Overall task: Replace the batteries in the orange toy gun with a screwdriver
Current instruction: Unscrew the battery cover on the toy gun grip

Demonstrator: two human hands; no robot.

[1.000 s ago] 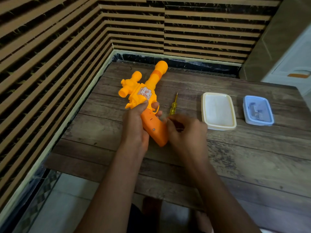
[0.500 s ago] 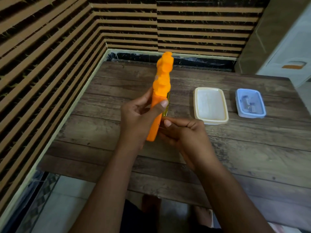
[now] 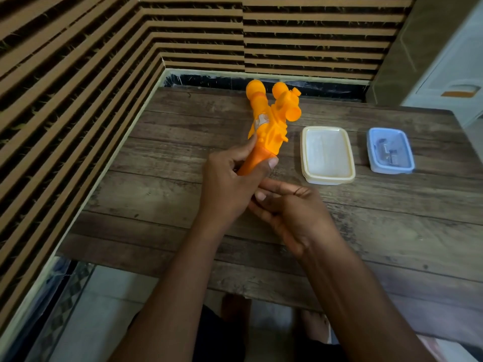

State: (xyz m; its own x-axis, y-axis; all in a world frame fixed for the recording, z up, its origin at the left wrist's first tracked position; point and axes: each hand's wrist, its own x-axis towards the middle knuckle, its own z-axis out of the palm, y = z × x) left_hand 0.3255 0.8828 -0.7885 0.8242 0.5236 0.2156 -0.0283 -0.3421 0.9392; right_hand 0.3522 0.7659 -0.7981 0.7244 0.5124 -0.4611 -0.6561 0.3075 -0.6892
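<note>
There was one orange toy gun (image 3: 269, 126). Two hands were in view, the left hand (image 3: 227, 189) and the right hand (image 3: 292, 215). The one bench (image 3: 156, 199) carried two plastic boxes: one cream box (image 3: 328, 154) and one blue box (image 3: 389, 150). The small pieces inside the blue one were too blurred to count.

My left grip (image 3: 230, 189) holds the orange toy gun (image 3: 264, 131) by its handle, barrel aimed at the far wall (image 3: 313, 48), scope facing right.
</note>
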